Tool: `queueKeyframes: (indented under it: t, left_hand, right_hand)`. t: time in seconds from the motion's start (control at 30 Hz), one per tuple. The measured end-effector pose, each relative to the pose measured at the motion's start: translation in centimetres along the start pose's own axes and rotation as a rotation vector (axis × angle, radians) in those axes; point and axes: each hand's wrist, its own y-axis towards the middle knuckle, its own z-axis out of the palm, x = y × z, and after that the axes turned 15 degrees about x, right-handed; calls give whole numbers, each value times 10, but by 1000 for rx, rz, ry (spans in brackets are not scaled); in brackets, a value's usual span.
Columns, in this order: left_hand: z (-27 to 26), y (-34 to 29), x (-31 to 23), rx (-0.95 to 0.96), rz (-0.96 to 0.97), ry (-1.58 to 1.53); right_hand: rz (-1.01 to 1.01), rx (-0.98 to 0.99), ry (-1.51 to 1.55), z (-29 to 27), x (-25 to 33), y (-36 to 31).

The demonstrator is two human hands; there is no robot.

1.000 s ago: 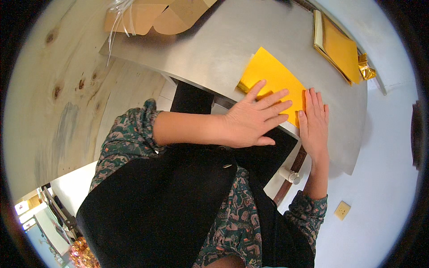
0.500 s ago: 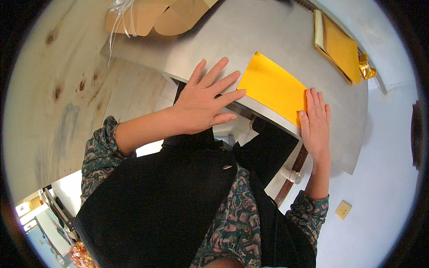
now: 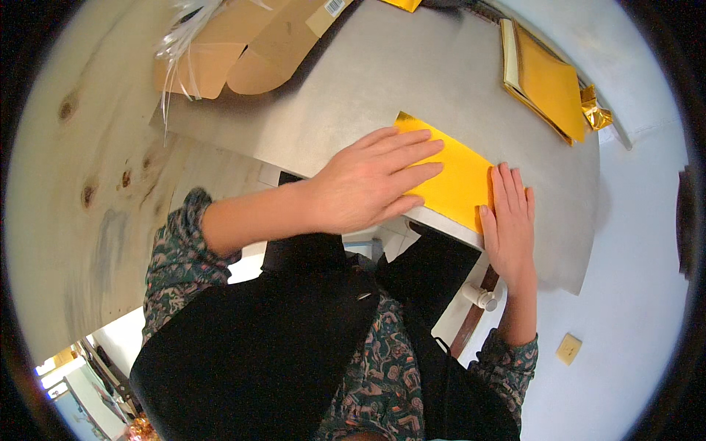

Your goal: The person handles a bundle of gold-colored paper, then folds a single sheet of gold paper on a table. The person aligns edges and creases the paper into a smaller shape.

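Note:
A shiny golden-yellow sheet (image 3: 460,176) lies on the grey tabletop (image 3: 353,88), along its near edge. My left hand (image 3: 375,176) rests over the sheet's left part with fingers stretched out, covering some of it. At the sheet's right edge, my right hand (image 3: 509,213) lies flat with its fingers out straight. Its thumb touches the near right corner. Neither hand grips anything.
An open brown cardboard box (image 3: 272,55) with white strips (image 3: 180,44) hanging from it stands at the far left. A stack of gold sheets (image 3: 548,84) and a crumpled gold piece (image 3: 596,110) lie at the far right. A knotted wooden board (image 3: 103,147) is on the left.
My left hand has moved right, from the sheet's left edge onto its surface. My right hand stays at the right edge. The view has shifted slightly, showing more of the box.

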Motion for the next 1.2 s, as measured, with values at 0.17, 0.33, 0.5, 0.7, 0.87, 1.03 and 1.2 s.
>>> queueKeyframes:
  t: [0.17,0.33,0.5,0.7,0.87,1.03,1.2]
  left_hand:
    - [5,13,36,210,-68,103]
    - [-7,-7,49,242,-145,55]
    - [-11,-4,50,308,-174,24]
    - [-11,-6,41,330,-208,5]
    - [-10,0,40,334,-200,13]
    - [-5,1,39,375,-221,43]
    - [-12,1,42,360,-198,95]
  right_hand:
    - [40,58,11,-5,6,2]
    - [68,105,40,-11,9,1]
    - [32,86,68,-8,4,-1]
    - [47,104,56,-8,-8,-11]
    - [121,90,44,-7,-32,-25]
    - [110,57,80,6,-44,-30]
    - [85,-35,116,12,-44,-28]
